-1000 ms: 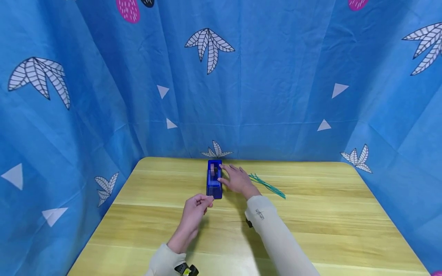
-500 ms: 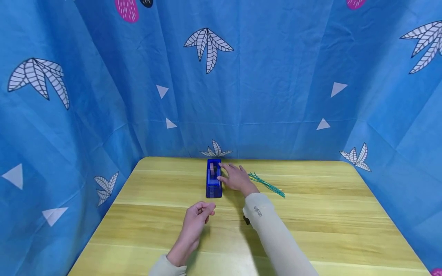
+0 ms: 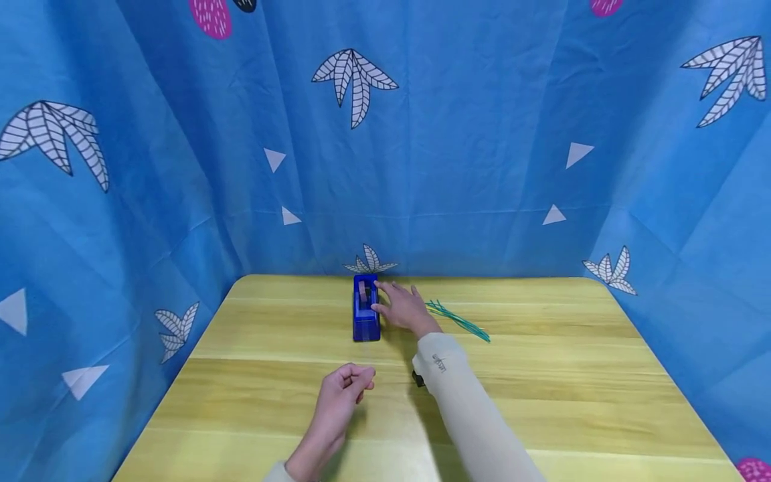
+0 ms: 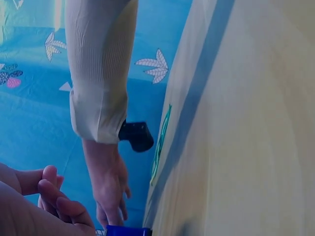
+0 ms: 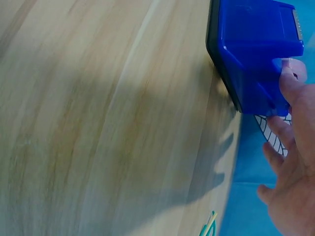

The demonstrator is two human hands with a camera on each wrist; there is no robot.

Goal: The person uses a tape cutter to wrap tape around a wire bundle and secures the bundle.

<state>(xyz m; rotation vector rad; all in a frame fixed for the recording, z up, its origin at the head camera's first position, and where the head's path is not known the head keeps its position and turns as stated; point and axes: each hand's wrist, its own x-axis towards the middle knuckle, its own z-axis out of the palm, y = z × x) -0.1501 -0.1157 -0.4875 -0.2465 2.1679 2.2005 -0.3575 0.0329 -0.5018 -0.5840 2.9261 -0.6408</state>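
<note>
A blue tape dispenser (image 3: pixel 366 328) stands at the table's far edge, a roll (image 3: pixel 363 292) sitting in its well. My left hand (image 3: pixel 342 395) is in front of it, thumb and forefinger pinched together. From the dispenser's front a faint strip of clear tape (image 3: pixel 366 353) runs toward those fingertips; its end is hidden between them. On the dispenser's right side rests my right hand (image 3: pixel 405 309), thumb and forefinger touching its upper edge, other fingers spread. The right wrist view shows the thumb (image 5: pixel 291 81) by the roll and the forefinger lower on the blue side wall.
Right of my right hand lies a bunch of thin green and yellow strands (image 3: pixel 460 320), perhaps twist ties. The pale wooden table (image 3: pixel 542 402) ends at a blue patterned curtain (image 3: pixel 470 167) on the back and both sides.
My left hand has drawn back from the dispenser toward the table's near side, the tape strip lengthening. My right hand has stayed at the dispenser. The head view has shifted slightly right.
</note>
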